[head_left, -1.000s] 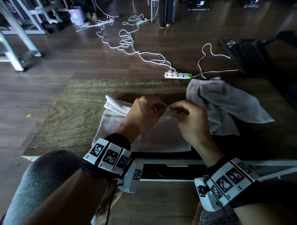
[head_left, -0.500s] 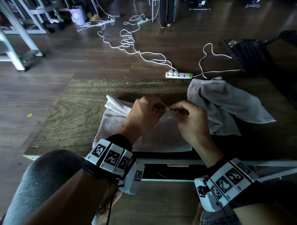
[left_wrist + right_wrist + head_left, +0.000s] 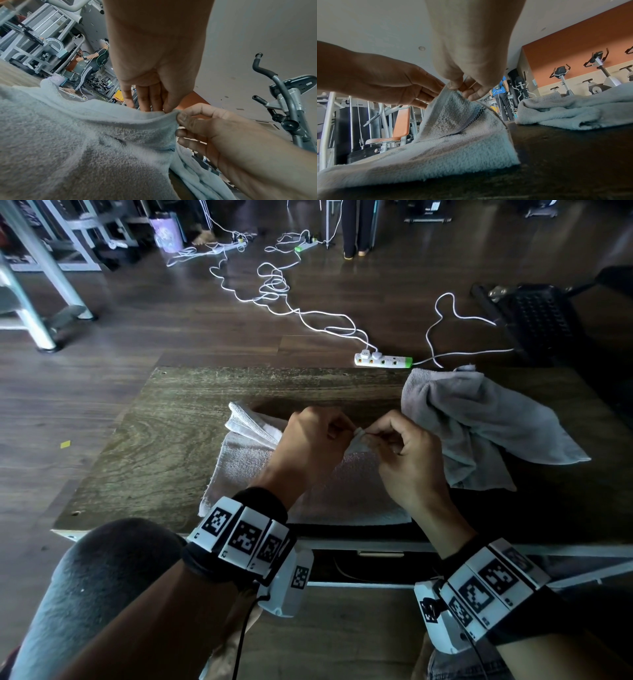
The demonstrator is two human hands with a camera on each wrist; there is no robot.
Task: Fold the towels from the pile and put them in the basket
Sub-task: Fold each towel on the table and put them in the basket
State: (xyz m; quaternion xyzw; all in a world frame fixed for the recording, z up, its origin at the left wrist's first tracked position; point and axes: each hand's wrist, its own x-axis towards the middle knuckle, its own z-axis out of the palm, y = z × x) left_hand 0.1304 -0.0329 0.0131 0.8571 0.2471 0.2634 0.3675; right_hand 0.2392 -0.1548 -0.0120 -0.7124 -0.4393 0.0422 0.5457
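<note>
A white towel (image 3: 308,494) lies flat on the wooden table (image 3: 171,446), with a fold bunched at its far left. One corner is lifted off the table, and both hands meet at it. My left hand (image 3: 346,430) pinches the corner from the left, thumb against fingers (image 3: 155,105). My right hand (image 3: 371,436) pinches the same corner (image 3: 452,93) from the right. A crumpled grey towel (image 3: 479,426) lies on the table's right side, just beyond my right hand. A black perforated basket (image 3: 539,316) stands on the floor past the table's far right corner.
A white power strip (image 3: 382,360) and its cables lie on the floor just behind the table's far edge. My knee (image 3: 102,587) is at the table's near left. Gym machines and other people stand in the background.
</note>
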